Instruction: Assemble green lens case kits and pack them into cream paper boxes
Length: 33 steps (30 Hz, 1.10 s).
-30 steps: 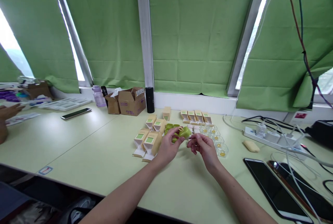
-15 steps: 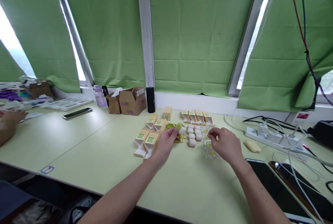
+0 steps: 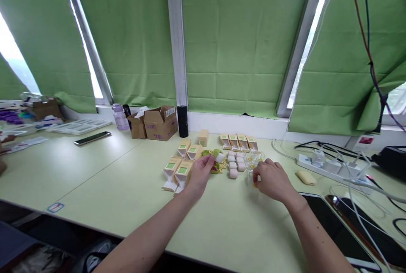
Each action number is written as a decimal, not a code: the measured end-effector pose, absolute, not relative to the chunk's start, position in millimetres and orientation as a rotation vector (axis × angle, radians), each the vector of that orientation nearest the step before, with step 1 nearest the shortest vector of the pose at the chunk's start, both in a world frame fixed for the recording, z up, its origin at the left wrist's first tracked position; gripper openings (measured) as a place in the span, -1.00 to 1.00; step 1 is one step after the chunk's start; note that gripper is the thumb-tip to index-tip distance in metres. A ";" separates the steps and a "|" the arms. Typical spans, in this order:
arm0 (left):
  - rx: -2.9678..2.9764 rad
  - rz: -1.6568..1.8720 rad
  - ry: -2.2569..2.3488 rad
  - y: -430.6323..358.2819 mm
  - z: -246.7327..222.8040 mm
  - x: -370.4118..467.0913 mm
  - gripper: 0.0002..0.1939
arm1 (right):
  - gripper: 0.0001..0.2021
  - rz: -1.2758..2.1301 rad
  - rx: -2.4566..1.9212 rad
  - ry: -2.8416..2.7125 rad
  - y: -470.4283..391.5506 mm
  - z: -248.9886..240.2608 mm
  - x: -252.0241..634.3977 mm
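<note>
Between the thumb and fingers of my left hand (image 3: pixel 200 174) is a small rounded green-and-white piece (image 3: pixel 218 155). Beneath and beside it lie several green pieces (image 3: pixel 216 169) and small yellow tags (image 3: pixel 223 164). My right hand (image 3: pixel 272 180) is lowered with its fingers pinched at a clear plastic piece with a yellow centre (image 3: pixel 254 186), mostly covered by the fingertips. More clear pieces (image 3: pixel 251 166) stand just behind it. Several pale pink and white rounded blocks (image 3: pixel 233 173) sit in rows between my hands.
Several small open cartons (image 3: pixel 183 171) stand left of my hands, more cartons (image 3: pixel 242 142) behind. Farther back are a brown box (image 3: pixel 160 124) and a black cylinder (image 3: pixel 182 121). On the right lie a power strip (image 3: pixel 333 169), cables and a tablet (image 3: pixel 336 226). Another person's hand shows at far left.
My right hand has moved down and slightly left to the nearer clear pieces. My left hand still holds the green-and-white piece in nearly the same place. The other person's hand has drawn back leftward.
</note>
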State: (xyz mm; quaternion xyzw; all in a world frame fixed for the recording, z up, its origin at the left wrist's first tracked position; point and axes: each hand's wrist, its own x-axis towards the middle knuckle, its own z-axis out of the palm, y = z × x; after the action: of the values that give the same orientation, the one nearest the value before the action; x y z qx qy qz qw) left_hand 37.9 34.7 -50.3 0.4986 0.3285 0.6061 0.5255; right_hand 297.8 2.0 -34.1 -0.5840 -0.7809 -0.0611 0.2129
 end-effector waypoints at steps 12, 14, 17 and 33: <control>1.069 1.495 0.717 35.5 -46.8 39.7 -0.43 | -0.65 1.266 -0.638 -1.613 -7.3 -15.3 262.6; 1.065 1.501 0.707 35.0 -46.1 40.3 -0.43 | -0.63 1.337 -0.564 -1.526 -8.2 -18.7 256.4; 1.074 1.507 0.693 34.3 -45.6 40.2 -0.44 | -0.61 1.415 -0.503 -1.390 -8.4 -27.1 245.1; 1.089 1.506 0.701 36.8 -50.0 39.0 -0.45 | -0.51 1.504 -0.556 -0.969 -0.7 -52.0 220.6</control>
State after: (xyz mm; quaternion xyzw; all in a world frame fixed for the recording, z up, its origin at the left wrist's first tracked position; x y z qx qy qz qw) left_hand 39.0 36.8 -50.0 0.4592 0.2957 0.6353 0.5460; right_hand 220.6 -0.7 -52.0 -0.2392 -0.4167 0.6467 0.5924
